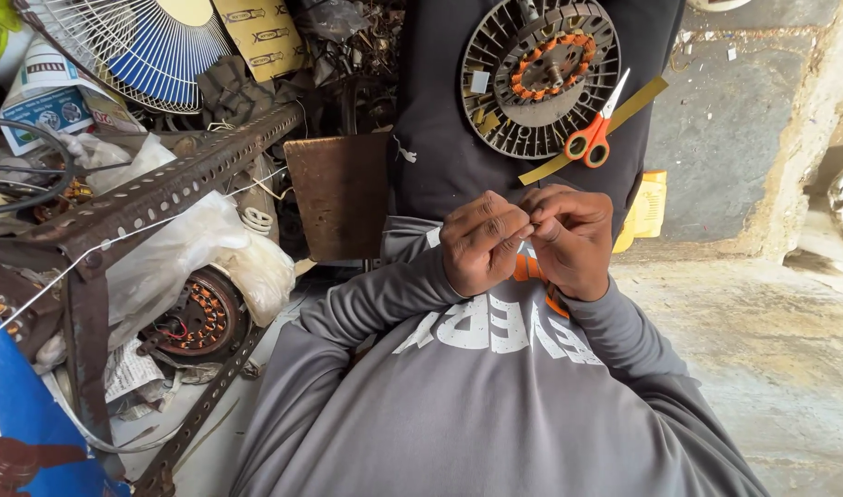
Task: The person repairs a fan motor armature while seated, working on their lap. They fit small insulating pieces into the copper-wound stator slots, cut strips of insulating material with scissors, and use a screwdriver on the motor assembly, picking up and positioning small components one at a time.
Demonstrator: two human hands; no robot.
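Hands [527, 241] pinch together below scissors [594, 131], stator [541, 77].

Rough concrete floor [771, 350], daylight; rusty perforated angle-iron rack [154, 198] at left, fan guard [136, 46] behind

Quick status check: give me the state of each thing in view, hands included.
left hand: fingers curled, pinching something too small to tell, touching the right hand
right hand: fingers curled, pinching at the same spot
scissors: shut, lying on the motor stator's edge
motor stator: flat on the dark lap, windings exposed
yellow strip: lying under the scissors
fan guard: off its fan, tilted among clutter
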